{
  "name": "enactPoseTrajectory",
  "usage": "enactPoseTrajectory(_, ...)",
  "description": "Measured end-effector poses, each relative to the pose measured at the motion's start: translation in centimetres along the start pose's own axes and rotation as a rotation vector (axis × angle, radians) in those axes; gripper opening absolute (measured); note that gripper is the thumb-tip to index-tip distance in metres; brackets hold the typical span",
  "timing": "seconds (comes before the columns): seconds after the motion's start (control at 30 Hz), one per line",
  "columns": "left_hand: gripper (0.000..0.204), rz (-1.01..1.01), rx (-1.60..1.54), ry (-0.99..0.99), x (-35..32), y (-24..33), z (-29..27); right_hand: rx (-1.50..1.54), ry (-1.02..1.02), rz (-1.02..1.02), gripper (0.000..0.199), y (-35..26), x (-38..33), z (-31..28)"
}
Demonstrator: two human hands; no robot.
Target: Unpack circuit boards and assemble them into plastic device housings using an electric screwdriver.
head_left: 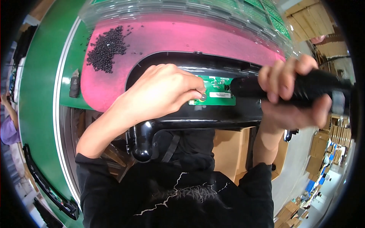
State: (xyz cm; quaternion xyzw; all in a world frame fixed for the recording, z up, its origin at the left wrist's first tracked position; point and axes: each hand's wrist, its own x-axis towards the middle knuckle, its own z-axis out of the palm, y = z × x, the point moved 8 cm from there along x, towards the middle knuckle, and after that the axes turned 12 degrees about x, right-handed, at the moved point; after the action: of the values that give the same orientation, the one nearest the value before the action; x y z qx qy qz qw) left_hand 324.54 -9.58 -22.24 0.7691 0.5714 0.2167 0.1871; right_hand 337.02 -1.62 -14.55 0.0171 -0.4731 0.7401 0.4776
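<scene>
A green circuit board [218, 99] with a white label lies inside a long, glossy black plastic housing [182, 123]. My left hand [165, 89] reaches across the housing's left part. Its thumb and fingertips are pinched together at the board's left end, beside a small round part [203, 97]; whatever they hold is hidden. Wrapped around a black electric screwdriver [249, 87] is my right hand [291, 87], slightly smeared by motion. The screwdriver's nose points left over the board's right end. I cannot tell whether its bit touches anything.
Under the housing lies a pink mat [159, 34], with a heap of small black screws [107, 49] at its far left. Clear plastic trays [228, 19] of green boards stand behind. A dark roll [74, 87] is on the green table; an open cardboard box [232, 152] stands below.
</scene>
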Motion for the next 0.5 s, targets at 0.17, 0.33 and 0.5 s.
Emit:
enactPoseTrajectory(0.17,0.01,-0.094,-0.392,-0.016,-0.8,-1.0,-0.9,0.197,-0.065,-0.113,0.048,-0.7,-0.1,3.9)
enactPoseTrajectory(0.33,0.011,-0.032,-0.488,0.07,-1.4,-1.3,-1.6,0.148,-0.141,-0.13,0.051,-0.3,0.2,5.4)
enactPoseTrajectory(0.5,0.014,0.061,-0.307,0.234,-1.6,-0.9,-3.0,0.097,-0.071,-0.099,0.052,0.4,0.5,5.7)
